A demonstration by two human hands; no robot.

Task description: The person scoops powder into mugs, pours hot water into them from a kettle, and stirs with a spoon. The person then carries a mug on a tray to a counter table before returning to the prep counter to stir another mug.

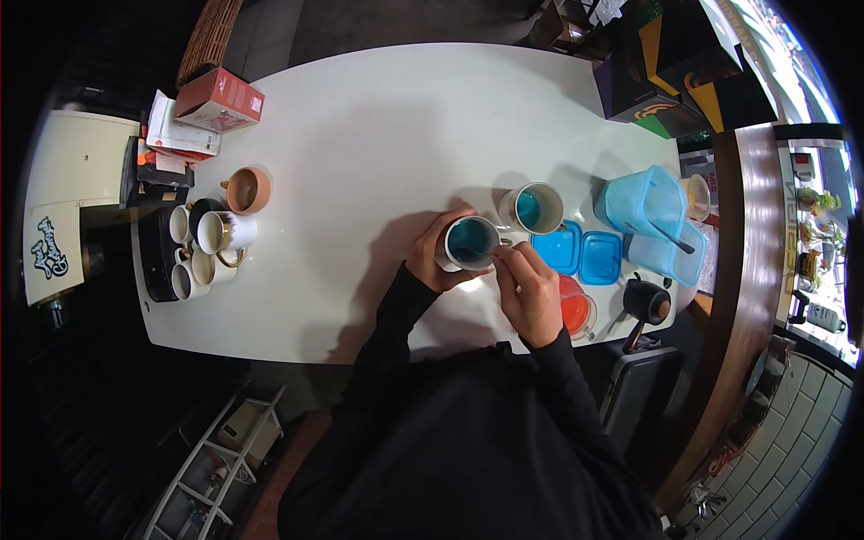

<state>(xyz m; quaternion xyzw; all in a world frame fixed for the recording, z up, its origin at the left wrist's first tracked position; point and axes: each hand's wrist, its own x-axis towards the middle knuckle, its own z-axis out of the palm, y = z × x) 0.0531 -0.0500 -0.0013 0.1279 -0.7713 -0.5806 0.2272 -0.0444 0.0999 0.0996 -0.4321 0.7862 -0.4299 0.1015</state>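
A white mug [471, 243] with blue-green liquid inside is held above the white table. Its left side rests in my left hand [432, 253], whose fingers wrap round it. My right hand [529, 290] is closed in a pinch at the mug's handle on the right side; whether it holds anything besides the handle is hidden. Just behind and to the right stands a second mug [537, 208], also with blue liquid in it. Two blue lids [600, 257] lie right of my right hand, and a red-orange container [574, 310] sits beside its wrist.
Several cups [216, 232] stand by a black tray [157, 255] on the left, near a brown cup [247, 190] and a red box [220, 100]. Light-blue containers [643, 202] and a small black pot [646, 300] are on the right. Dark boxes [675, 76] fill the back right.
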